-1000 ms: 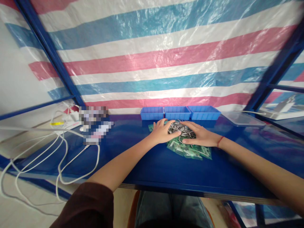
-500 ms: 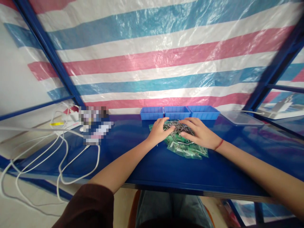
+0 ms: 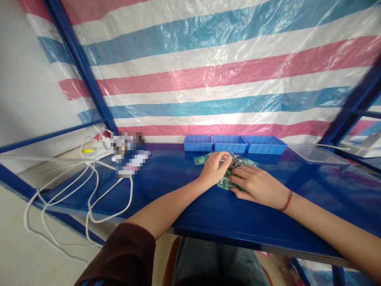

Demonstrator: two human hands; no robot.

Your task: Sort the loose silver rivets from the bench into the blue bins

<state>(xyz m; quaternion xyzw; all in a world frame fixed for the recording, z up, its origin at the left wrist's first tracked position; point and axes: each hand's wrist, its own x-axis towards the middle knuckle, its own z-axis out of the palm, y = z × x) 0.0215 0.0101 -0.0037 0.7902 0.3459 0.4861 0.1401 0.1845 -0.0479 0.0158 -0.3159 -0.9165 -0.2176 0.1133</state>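
A pile of small shiny metal pieces (image 3: 237, 159), thin and rod-like, lies on the blue table (image 3: 190, 212) over and among green-tinted clear packets (image 3: 224, 183). My left hand (image 3: 214, 168) is at the pile's left side, its fingers curled and the thumb tip close to the fingertips, with some metal pieces between them. Spread over the near right part of the pile, my right hand (image 3: 255, 186) has its fingers apart and touches the packets. Its palm hides what lies beneath. A red cord circles the right wrist.
Three blue plastic bins (image 3: 229, 143) stand in a row behind the pile. To their right lies a clear flat lid or tray (image 3: 318, 154). White cables (image 3: 95, 198) loop over the table's left end beside blurred-out items. A striped plastic sheet (image 3: 208, 79) hangs behind.
My right hand has moved toward me across the packets, covering more of them. My left hand's fingers have curled in closer to the thumb. The view has shifted slightly.
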